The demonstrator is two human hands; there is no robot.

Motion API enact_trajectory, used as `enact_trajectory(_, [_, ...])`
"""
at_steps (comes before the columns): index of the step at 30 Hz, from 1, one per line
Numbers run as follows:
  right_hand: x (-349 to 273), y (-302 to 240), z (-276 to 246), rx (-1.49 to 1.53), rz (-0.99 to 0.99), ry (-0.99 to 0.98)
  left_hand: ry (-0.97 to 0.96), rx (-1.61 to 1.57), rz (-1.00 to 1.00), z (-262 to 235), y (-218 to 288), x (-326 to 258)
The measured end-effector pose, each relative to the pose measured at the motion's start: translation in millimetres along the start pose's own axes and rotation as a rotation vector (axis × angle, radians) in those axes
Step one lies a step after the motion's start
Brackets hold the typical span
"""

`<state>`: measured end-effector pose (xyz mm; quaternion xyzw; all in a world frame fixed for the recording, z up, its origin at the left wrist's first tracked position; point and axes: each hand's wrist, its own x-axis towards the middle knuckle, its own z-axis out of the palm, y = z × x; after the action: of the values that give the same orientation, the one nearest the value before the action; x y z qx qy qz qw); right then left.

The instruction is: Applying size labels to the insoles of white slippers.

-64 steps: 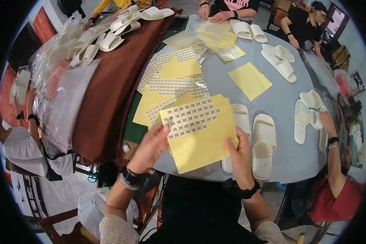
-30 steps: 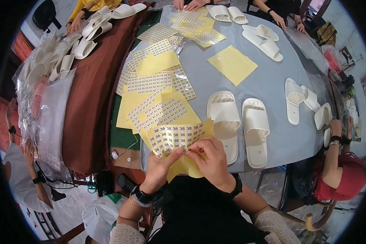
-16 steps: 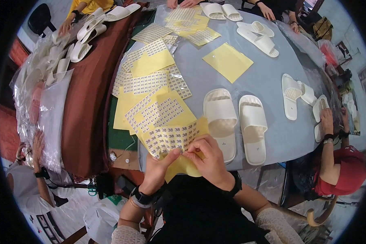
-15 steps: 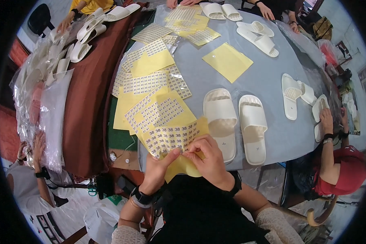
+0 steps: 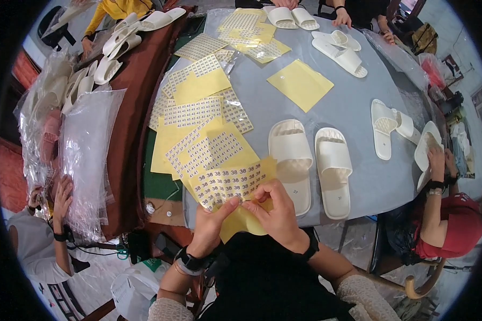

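A yellow sheet of number stickers [image 5: 227, 184] is held over the table's near edge, its lower end curling toward me. My left hand [image 5: 210, 227] grips it by the lower edge, thumb on top. Beside that thumb, my right hand [image 5: 277, 216] pinches the same edge; whether a loose sticker is between its fingertips is too small to tell. Just right of the sheet lie a white slipper [image 5: 291, 160] and its mate [image 5: 333, 174], toes away from me. Past the sheet spread several overlapping sticker sheets [image 5: 211, 147].
A plain yellow sheet [image 5: 301, 84] lies mid-table. More white slippers [image 5: 341, 52] rest toward the far and right sides. Left, a brown-covered surface [image 5: 131, 134] bears slippers and clear plastic bags [image 5: 88, 155]. Co-workers' hands [image 5: 436, 160] are at the right, left and far sides.
My hands stay on the sticker sheet, barely shifted. At left, a co-worker's hand and a clear bag have moved right and upward. At right, a co-worker has lifted and tilted a slipper.
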<state>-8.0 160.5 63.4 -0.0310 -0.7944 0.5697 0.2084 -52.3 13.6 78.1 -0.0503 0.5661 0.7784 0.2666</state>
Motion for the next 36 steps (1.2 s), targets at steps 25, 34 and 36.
enact_trajectory(25, [-8,57,-85,-0.373,0.282,-0.149,0.245,0.013,0.094,-35,-6,-7])
enact_trajectory(34, [-8,59,-78,-0.556,0.183,-0.141,0.175,-0.002,0.104,-31,-11,-4])
enact_trajectory(36, [-11,60,-75,-0.508,0.183,-0.072,0.182,0.01,0.097,-31,-13,-3])
